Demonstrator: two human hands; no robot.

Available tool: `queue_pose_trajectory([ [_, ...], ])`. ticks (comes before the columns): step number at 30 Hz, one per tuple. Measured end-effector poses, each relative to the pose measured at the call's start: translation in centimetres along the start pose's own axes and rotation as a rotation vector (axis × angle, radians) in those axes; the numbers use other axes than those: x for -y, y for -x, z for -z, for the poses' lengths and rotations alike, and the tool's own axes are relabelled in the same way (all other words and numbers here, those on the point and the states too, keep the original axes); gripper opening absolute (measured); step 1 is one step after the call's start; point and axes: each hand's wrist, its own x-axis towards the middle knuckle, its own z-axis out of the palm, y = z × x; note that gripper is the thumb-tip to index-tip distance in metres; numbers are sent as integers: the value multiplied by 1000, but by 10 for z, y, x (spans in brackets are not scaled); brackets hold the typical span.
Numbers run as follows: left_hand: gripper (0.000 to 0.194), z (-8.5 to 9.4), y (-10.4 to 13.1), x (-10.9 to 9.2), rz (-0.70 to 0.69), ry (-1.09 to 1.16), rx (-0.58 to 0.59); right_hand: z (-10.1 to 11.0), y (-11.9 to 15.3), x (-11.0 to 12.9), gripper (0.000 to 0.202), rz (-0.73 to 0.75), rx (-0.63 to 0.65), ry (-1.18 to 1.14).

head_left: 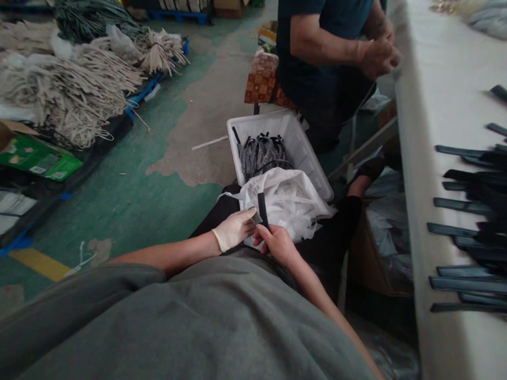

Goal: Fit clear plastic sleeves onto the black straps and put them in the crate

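Over my lap, my right hand (pixel 279 243) is closed on a short black strip (pixel 261 207) that stands up from between thumb and fingers. My left hand (pixel 234 230), in a pale glove, meets it from the left with thumb and fingers pressed together. A small greyish, shiny piece shows at the left fingertips, too small to name. Right behind both hands lies an open white plastic bag (pixel 298 186) with white strips in it. Beyond the bag, a white plastic bin (pixel 312 159) holds a bundle of dark looped strips (pixel 264 153).
Many black strips (pixel 464 232) lie on the white-covered table (pixel 413 221) at right. A co-worker (pixel 324 57) sits ahead beside it. Below the table stands a cardboard box (pixel 372 247) with clear plastic. Bundles of beige cord (pixel 67 89) and a green box (pixel 34 156) are at left.
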Motion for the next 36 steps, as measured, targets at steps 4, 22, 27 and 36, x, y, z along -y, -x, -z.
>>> queue_pose_trajectory([
  [4, 27, 7, -1, -4, -51, -18, -58, 8, 6, 8, 33, 11, 86, 15],
  [22, 32, 25, 28, -23, -42, -88, 179, 10, -7, 12, 36, -105, 229, -312],
  [27, 37, 30, 16, -20, -109, -194, 161, 11, -4, 3, 42, -199, 404, -496],
  [36, 32, 36, 2, -31, -294, -86, -199, 22, 27, 9, 32, 109, 141, 568],
])
